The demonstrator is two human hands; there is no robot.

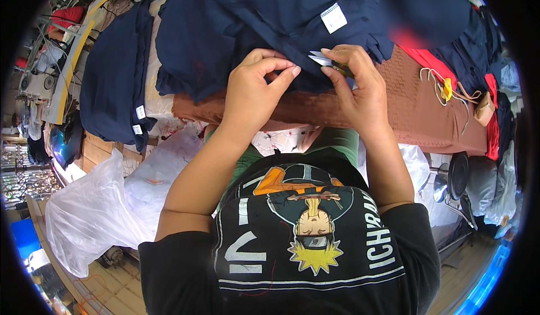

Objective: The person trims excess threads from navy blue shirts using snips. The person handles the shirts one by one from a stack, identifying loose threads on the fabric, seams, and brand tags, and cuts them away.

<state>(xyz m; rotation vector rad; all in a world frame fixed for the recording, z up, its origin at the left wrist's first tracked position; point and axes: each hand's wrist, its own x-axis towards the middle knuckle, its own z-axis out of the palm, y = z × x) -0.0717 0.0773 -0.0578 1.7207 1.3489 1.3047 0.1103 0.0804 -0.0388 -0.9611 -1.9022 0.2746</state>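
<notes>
1. At the far left edge, note a blue bin-like object point(25, 236); cannot tell the contents.
2. Just right of this, find clear plastic sheeting point(84, 216), crumpled and draped low beside the work surface; cannot tell whether bag or loose sheet.
3. Above the sheeting, locate a folded navy stack point(115, 67), hanging over the near edge, with two small white labels at the lower right corner.
4. At centre, locate the navy cloth point(208, 39), spread loosely in folds over a brown cover point(439, 104), directly in front of the torso.
5. Over the near part of the navy cloth, find the left hand point(256, 87): thumb and index finger pinched narrow, tips together. Cannot tell of any thread or fold between the tips.
6. Right of these fingertips, see the thread snips point(322, 59), pointing left, with pale blades slightly parted just above the navy cloth.
7. Find the right hand point(360, 84) closed around the snips' handle.
8. Above the right hand, note a white tag point(334, 18) lying on the navy cloth.
9. Farther right, see a yellow item point(446, 90) with pale cord, on the brown cover.
10. At the right edge, note a clear plastic bag point(503, 197), hanging beside a greyish bag point(482, 184); cannot identify the contents of either.
</notes>
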